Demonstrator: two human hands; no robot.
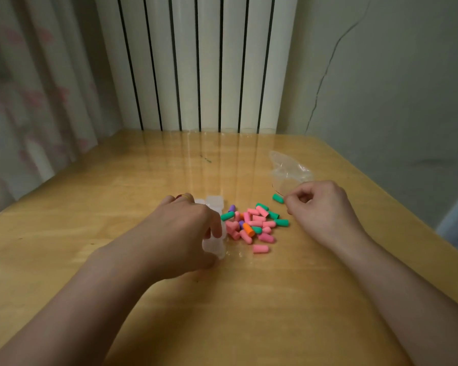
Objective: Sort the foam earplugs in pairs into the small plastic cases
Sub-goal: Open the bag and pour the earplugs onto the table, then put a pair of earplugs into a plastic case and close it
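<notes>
A pile of foam earplugs (254, 224), mostly pink with some green, purple and one orange, lies in the middle of the wooden table (275, 299). Several small clear plastic cases (214, 202) sit at the pile's left. My left hand (185, 228) covers most of them and its fingers and thumb grip one clear case (214, 247). To the right of the pile my right hand (320, 207) pinches the end of a lone green earplug (278, 198) between fingertips.
A crumpled clear plastic bag (288, 169) lies behind my right hand. A white radiator (204, 64) stands against the wall beyond the table's far edge, with a curtain (32, 88) at the left.
</notes>
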